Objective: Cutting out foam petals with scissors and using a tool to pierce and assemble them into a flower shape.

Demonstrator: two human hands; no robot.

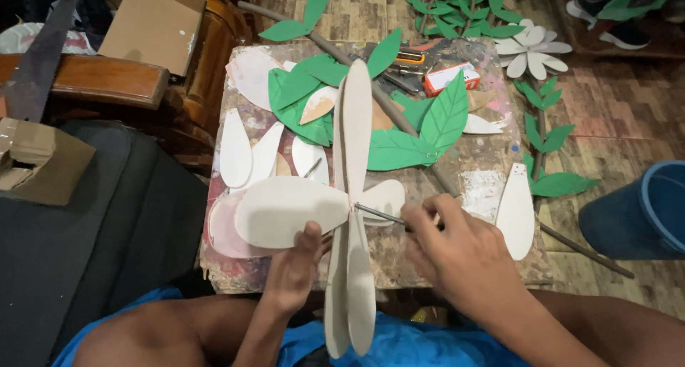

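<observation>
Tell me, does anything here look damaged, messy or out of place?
The small work table is blotched with old paint and glue, with white petals and green paper leaves heaped across it. More leaves lie on the floor. Nothing looks broken; the flower in the left hand seems intact.

Soft, even light falls on the surface (485, 188); left of it the picture sinks into shadow, and edges bend slightly.
</observation>
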